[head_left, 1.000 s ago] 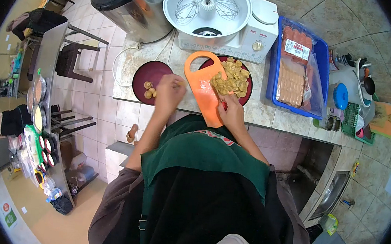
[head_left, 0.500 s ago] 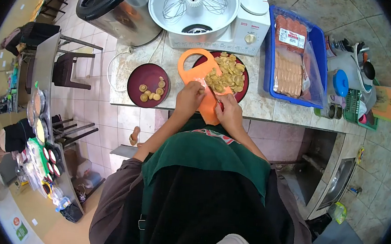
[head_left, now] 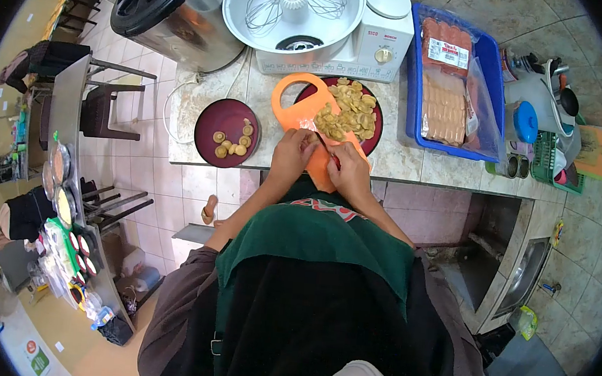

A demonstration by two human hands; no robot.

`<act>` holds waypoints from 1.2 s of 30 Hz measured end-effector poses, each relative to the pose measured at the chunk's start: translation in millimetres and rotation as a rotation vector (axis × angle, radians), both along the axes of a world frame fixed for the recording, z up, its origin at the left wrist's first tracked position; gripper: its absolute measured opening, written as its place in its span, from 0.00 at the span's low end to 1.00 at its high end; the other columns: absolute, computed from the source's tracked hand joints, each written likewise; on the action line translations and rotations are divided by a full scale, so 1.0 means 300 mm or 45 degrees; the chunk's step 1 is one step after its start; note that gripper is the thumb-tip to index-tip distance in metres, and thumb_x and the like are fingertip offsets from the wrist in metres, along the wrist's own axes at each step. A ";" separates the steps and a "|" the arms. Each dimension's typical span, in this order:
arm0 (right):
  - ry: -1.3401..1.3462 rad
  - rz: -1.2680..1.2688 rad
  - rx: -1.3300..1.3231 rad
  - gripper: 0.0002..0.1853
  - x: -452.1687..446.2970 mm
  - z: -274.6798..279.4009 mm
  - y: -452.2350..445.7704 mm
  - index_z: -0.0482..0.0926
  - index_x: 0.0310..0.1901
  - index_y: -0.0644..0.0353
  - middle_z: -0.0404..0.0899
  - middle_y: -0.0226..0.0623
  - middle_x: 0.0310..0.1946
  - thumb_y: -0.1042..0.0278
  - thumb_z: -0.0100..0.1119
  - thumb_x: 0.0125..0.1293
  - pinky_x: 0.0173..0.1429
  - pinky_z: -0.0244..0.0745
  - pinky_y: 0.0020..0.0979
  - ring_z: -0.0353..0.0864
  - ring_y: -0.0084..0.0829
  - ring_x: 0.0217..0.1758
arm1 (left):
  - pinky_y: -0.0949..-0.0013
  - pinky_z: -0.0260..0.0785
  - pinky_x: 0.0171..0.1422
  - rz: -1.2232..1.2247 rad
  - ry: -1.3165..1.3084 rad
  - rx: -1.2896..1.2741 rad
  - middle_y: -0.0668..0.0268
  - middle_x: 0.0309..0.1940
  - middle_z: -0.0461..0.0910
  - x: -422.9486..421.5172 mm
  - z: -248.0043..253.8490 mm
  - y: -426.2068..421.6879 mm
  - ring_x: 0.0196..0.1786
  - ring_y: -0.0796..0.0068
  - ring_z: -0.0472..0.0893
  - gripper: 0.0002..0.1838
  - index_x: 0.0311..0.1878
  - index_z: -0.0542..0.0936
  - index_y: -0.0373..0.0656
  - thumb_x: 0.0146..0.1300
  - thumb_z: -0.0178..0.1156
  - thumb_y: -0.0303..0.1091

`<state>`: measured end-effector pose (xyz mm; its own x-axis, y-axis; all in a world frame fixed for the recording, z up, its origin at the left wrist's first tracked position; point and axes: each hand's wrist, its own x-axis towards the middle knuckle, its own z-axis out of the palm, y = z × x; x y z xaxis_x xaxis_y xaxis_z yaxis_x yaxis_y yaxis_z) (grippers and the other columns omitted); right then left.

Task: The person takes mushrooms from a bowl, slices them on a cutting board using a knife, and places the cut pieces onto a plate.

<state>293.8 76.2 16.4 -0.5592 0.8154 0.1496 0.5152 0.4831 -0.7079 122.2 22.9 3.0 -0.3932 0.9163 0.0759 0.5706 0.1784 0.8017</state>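
Two hands meet over one orange cutting board (head_left: 301, 108): the right hand (head_left: 350, 171) has its fingers wrapped round one knife (head_left: 334, 161), the left hand (head_left: 292, 157) narrows its own — what they pinch, I cannot tell. About eight whole mushrooms (head_left: 227, 145) sit on the left plate (head_left: 204, 126); slices (head_left: 354, 110), too many to count, heap across the board and a second plate (head_left: 374, 142).

Green apron (head_left: 317, 243), metal buckle (head_left: 215, 347), grey-brown sleeves (head_left: 178, 299).
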 end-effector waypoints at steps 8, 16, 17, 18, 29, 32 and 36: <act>0.046 -0.020 -0.031 0.13 0.008 0.005 -0.016 0.83 0.47 0.61 0.78 0.44 0.37 0.75 0.60 0.60 0.43 0.80 0.45 0.83 0.48 0.39 | 0.67 0.80 0.43 0.073 -0.263 -0.185 0.57 0.35 0.87 0.009 -0.011 0.023 0.36 0.70 0.88 0.11 0.42 0.84 0.34 0.63 0.73 0.30; 0.162 0.003 -0.106 0.13 0.002 -0.026 -0.025 0.83 0.47 0.62 0.78 0.46 0.37 0.76 0.60 0.61 0.43 0.79 0.45 0.82 0.50 0.38 | 0.71 0.81 0.44 0.125 -0.337 -0.250 0.58 0.34 0.88 0.019 0.008 0.020 0.36 0.74 0.88 0.11 0.43 0.84 0.33 0.64 0.72 0.30; 0.167 0.007 -0.110 0.13 -0.006 -0.045 -0.020 0.83 0.47 0.62 0.78 0.46 0.38 0.76 0.60 0.61 0.43 0.79 0.46 0.82 0.50 0.39 | 0.69 0.81 0.44 0.121 -0.343 -0.221 0.57 0.34 0.88 0.021 -0.001 0.019 0.36 0.72 0.89 0.11 0.43 0.84 0.32 0.64 0.72 0.30; 0.173 0.011 -0.116 0.12 -0.019 -0.061 -0.014 0.83 0.47 0.62 0.78 0.46 0.38 0.76 0.60 0.61 0.43 0.79 0.46 0.83 0.50 0.39 | 0.68 0.81 0.44 0.119 -0.349 -0.192 0.55 0.35 0.88 0.022 -0.006 0.016 0.36 0.70 0.89 0.11 0.43 0.84 0.32 0.64 0.72 0.29; 0.034 0.011 -0.168 0.14 0.151 0.032 -0.076 0.85 0.48 0.59 0.78 0.43 0.36 0.78 0.63 0.59 0.40 0.80 0.44 0.83 0.48 0.38 | 0.72 0.76 0.40 0.221 -0.278 -0.185 0.62 0.32 0.86 -0.040 -0.021 0.011 0.32 0.78 0.83 0.12 0.46 0.85 0.34 0.70 0.67 0.35; 0.013 0.016 -0.032 0.15 0.158 0.061 -0.050 0.85 0.48 0.58 0.78 0.41 0.36 0.79 0.64 0.59 0.40 0.80 0.42 0.83 0.45 0.38 | 0.71 0.76 0.39 0.217 -0.073 -0.106 0.61 0.33 0.86 -0.069 -0.038 0.003 0.31 0.77 0.82 0.11 0.48 0.85 0.34 0.71 0.64 0.32; -0.055 0.031 0.101 0.16 0.167 0.115 -0.025 0.86 0.49 0.56 0.78 0.37 0.36 0.78 0.66 0.58 0.40 0.80 0.39 0.83 0.40 0.38 | 0.69 0.76 0.39 0.215 -0.045 -0.047 0.58 0.36 0.86 -0.108 -0.067 -0.006 0.31 0.72 0.83 0.10 0.49 0.85 0.35 0.71 0.62 0.30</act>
<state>343.9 68.6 50.9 -0.5861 0.7880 0.1884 0.5317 0.5495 -0.6445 89.9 21.2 -17.0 -0.5439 0.8387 0.0264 0.5012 0.2994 0.8119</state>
